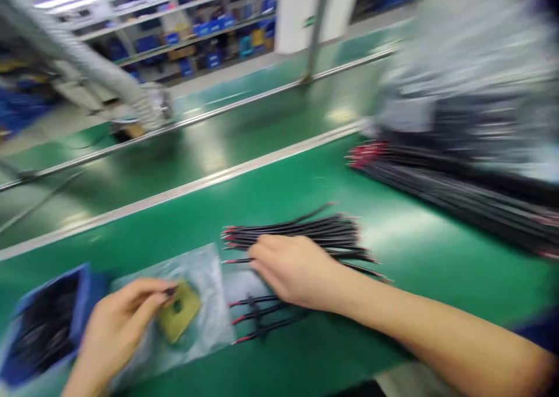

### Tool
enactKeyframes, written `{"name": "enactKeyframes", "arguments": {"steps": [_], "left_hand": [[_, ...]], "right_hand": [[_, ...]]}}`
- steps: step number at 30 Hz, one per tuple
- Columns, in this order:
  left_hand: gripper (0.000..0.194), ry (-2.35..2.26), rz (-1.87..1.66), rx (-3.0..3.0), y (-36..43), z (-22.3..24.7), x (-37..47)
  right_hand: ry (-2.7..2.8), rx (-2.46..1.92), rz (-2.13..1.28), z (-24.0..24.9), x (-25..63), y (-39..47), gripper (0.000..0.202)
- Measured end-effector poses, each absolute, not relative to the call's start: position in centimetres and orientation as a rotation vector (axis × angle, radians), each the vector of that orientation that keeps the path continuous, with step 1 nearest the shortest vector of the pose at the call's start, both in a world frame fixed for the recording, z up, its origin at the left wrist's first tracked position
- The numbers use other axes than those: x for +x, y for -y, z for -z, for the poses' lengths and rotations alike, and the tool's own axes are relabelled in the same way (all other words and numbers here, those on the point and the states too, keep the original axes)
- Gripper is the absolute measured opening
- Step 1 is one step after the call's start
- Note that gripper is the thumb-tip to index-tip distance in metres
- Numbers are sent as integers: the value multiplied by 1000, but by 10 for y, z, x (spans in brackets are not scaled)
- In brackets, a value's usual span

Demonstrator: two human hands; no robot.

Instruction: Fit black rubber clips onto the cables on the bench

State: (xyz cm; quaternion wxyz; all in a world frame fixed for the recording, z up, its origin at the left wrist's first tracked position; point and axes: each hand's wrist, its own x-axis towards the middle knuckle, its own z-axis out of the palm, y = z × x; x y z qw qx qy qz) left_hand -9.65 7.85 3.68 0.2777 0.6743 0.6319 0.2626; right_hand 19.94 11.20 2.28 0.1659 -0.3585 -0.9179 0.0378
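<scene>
Bundle of black wires [305, 234], red-tipped, lies flat under right hand [292, 272]. Small dark piece [170, 291] pinched in left hand [120, 324], just left of bundle, above tan plate [179, 318].

A bundle of wires [305, 234] lay at the centre of the frame on the table [414, 257], with the right hand [292, 272] resting on its near side. A few separate wires [257, 318] lay just below that hand. To the left, a plastic bag [205, 304] was spread on the table, a small plate [179, 311] on it, touched by the left hand [117, 327]. A bin [48, 321] sat at the lower left. A larger pile of wires [458, 187] stretched across the right side. Shelves [183, 24] stood across the upper left, behind a hose [78, 59].
</scene>
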Motion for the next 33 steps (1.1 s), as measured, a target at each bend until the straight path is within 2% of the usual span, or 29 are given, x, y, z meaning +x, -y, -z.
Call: {"name": "enactKeyframes", "arguments": {"steps": [5, 10, 18, 20, 22, 26, 29, 33], "left_hand": [[10, -1633, -630, 2256, -63, -32, -103], [8, -1670, -466, 2557, -57, -24, -92], [29, -1644, -22, 2774, -55, -27, -73], [26, -1655, -95, 2711, -55, -25, -71], [19, -1691, -360, 2485, -54, -23, -70], [12, -1481, -880, 1534, -51, -21, -63], [21, -1261, -995, 1058, -48, -20, -53], [25, -1129, -1049, 935, -45, -19, -46]], "right_hand": [[2476, -865, -19, 4, 198, -119, 33], [2480, -853, 18, 5, 198, -114, 36], [2431, -831, -133, -1, 191, -104, 27], [2414, -811, -178, -5, 187, -99, 25], [2383, -788, -198, -9, 184, -94, 24], [2292, -736, -207, -13, 180, -86, 23], [2231, -695, -234, -13, 178, -84, 20], [2212, -690, -218, -12, 178, -85, 20]]}}
